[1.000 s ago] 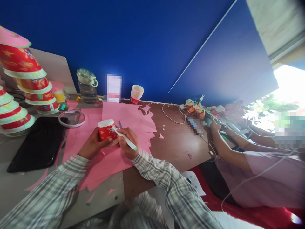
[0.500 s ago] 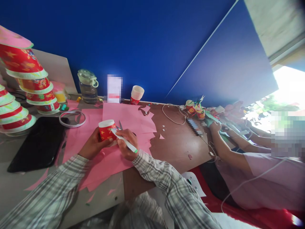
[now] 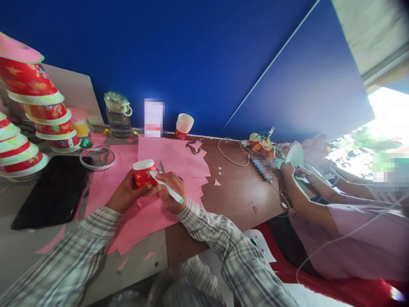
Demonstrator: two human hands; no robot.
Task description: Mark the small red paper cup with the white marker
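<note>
A red paper cup [image 3: 142, 174] with yellow stars and a white rim is upright above the pink paper sheets [image 3: 172, 155]. My left hand [image 3: 129, 192] grips it from the left, thumb across its lower front. In my right hand [image 3: 171, 192] is a white marker [image 3: 171, 190] with a green end. The marker's upper end points at the cup's right side; whether the tip touches is too small to tell. Partly hidden behind my right hand, the scissors [image 3: 162, 166] lie on the pink paper.
Stacked red cups [image 3: 54, 113] stand at the left, near a black phone [image 3: 47, 192] and a roll of tape [image 3: 97, 158]. Farther back are a water jug [image 3: 117, 115] and nested cups [image 3: 184, 124]. Another person's arms [image 3: 300, 194] rest at the right, beside a power strip [image 3: 260, 169].
My hands, the cup and the marker stay almost in place, with the marker tilted slightly differently. At the right, the other person's hands now hold up a pale round piece.
</note>
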